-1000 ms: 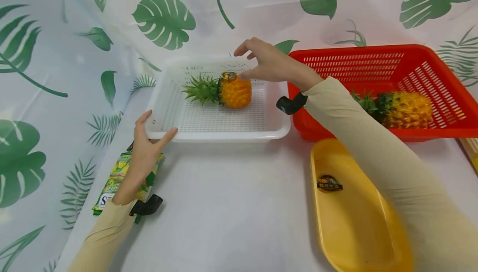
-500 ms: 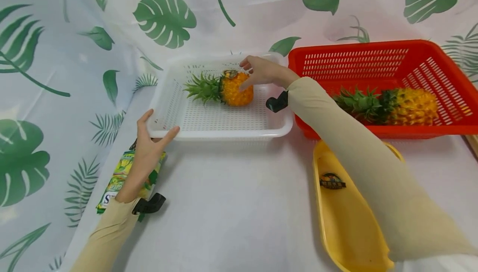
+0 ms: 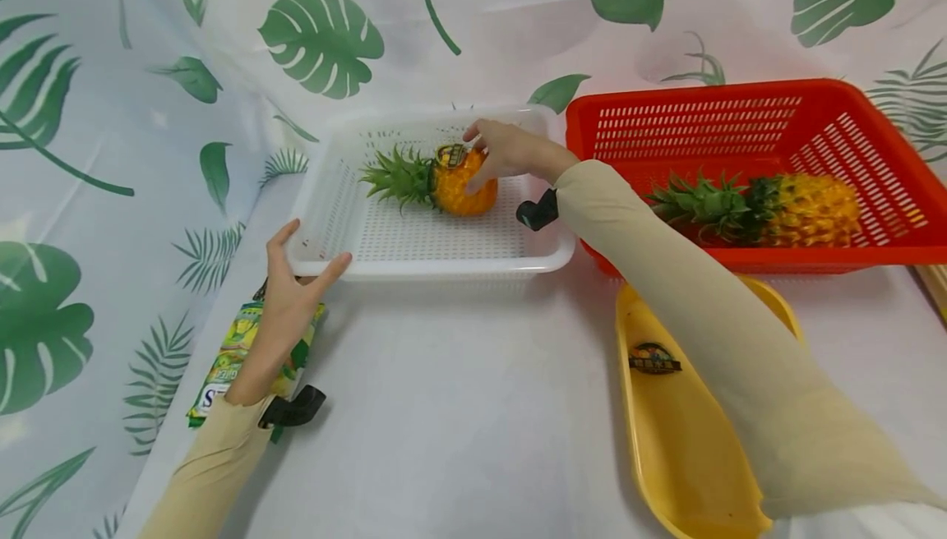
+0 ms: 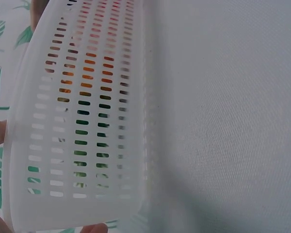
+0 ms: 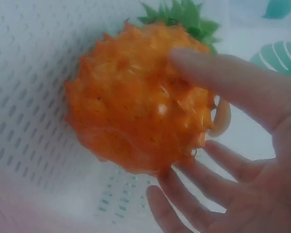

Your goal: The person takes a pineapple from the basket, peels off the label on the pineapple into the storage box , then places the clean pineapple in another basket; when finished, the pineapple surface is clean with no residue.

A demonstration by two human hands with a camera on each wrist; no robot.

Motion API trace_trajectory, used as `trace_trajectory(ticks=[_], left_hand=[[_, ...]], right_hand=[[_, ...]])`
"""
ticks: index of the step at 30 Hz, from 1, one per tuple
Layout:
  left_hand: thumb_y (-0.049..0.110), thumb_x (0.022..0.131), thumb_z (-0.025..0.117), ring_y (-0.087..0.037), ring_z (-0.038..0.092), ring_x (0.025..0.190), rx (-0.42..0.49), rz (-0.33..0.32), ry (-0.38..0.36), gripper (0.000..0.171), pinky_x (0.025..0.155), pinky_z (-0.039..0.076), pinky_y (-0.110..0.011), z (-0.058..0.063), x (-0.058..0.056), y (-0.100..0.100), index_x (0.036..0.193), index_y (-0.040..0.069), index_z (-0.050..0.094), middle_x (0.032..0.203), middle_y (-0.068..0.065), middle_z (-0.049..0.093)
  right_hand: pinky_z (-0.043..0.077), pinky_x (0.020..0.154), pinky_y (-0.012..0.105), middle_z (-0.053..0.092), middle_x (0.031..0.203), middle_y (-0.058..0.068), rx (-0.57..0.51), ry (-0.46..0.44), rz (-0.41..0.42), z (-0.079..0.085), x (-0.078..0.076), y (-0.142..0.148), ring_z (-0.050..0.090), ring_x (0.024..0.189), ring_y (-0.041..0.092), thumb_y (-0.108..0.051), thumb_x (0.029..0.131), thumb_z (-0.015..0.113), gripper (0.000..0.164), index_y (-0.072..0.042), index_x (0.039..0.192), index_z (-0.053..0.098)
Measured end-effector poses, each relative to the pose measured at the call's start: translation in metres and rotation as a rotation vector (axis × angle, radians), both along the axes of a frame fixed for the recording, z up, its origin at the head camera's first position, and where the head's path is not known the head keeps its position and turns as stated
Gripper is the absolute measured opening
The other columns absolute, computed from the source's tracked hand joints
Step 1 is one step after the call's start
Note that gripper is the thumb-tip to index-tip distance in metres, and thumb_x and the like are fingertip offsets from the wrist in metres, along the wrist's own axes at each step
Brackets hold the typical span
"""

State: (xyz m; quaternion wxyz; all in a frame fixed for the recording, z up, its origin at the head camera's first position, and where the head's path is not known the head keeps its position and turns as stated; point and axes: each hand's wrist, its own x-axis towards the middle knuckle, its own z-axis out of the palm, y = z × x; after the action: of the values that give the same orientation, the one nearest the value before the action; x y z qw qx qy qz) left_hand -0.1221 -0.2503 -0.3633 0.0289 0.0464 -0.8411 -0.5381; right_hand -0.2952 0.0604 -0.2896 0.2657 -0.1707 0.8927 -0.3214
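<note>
A small orange pineapple [image 3: 464, 194] with a green crown and a dark label lies on its side in the white slotted basket [image 3: 436, 268]. My right hand [image 3: 509, 149] grips its round end from the right. In the right wrist view the thumb lies over the pineapple [image 5: 131, 102], while the other fingers reach round its far side, their tips partly hidden. My left hand [image 3: 287, 297] holds the white basket's near left corner, the thumb on the front rim. Close up in the left wrist view, fingertips [image 4: 94, 228] show at the slotted wall's edge.
To the right stands a red basket [image 3: 688, 97] with another pineapple [image 3: 810, 210] inside. A yellow tub [image 3: 676, 432] sits in front of it, partly under my right sleeve [image 3: 710, 333]. Beneath my left forearm lies a green and yellow packet [image 3: 233, 350].
My right hand has come down and left onto the pineapple and closed round it. The pineapple's label has turned slightly. My left hand has stayed at the basket corner.
</note>
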Motion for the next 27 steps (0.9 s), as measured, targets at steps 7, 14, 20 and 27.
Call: trace_trajectory(ticks=[7, 14, 20, 27], left_hand=[[0.030, 0.101, 0.070, -0.032, 0.051, 0.126, 0.011, 0.006, 0.016, 0.092, 0.086, 0.046, -0.020, 0.000, 0.000, 0.001, 0.167, 0.016, 0.008, 0.160, -0.021, 0.031], [0.031, 0.101, 0.070, -0.032, 0.051, 0.125, 0.006, 0.005, 0.010, 0.091, 0.085, 0.047, -0.022, 0.000, 0.000, 0.002, 0.167, 0.017, 0.008, 0.161, -0.021, 0.029], [0.031, 0.100, 0.070, -0.034, 0.051, 0.127, 0.009, 0.004, 0.009, 0.091, 0.088, 0.046, -0.026, -0.002, 0.000, 0.002, 0.167, 0.017, 0.009, 0.163, -0.021, 0.026], [0.032, 0.100, 0.069, -0.034, 0.051, 0.125, -0.002, 0.009, 0.015, 0.091, 0.088, 0.046, -0.029, -0.002, 0.000, 0.001, 0.167, 0.017, 0.010, 0.165, -0.019, 0.022]], right_hand=[[0.033, 0.122, 0.045, 0.038, 0.161, 0.022, 0.070, 0.027, 0.063, -0.006, 0.003, -0.004, 0.039, 0.145, 0.035, -0.017, 0.092, 0.082, 0.088, 0.001, 0.160, 0.030], [0.031, 0.123, 0.045, 0.034, 0.161, 0.022, 0.036, 0.057, 0.136, -0.017, 0.003, -0.002, 0.035, 0.146, 0.036, -0.014, 0.088, 0.085, 0.092, 0.001, 0.160, 0.030], [0.034, 0.121, 0.045, 0.036, 0.159, 0.022, -0.015, 0.047, 0.153, -0.022, 0.002, -0.004, 0.038, 0.142, 0.036, -0.010, 0.085, 0.086, 0.095, 0.002, 0.160, 0.028], [0.037, 0.119, 0.045, 0.040, 0.154, 0.023, -0.046, 0.083, 0.194, -0.026, 0.002, -0.007, 0.043, 0.138, 0.036, -0.006, 0.083, 0.086, 0.093, 0.005, 0.157, 0.031]])
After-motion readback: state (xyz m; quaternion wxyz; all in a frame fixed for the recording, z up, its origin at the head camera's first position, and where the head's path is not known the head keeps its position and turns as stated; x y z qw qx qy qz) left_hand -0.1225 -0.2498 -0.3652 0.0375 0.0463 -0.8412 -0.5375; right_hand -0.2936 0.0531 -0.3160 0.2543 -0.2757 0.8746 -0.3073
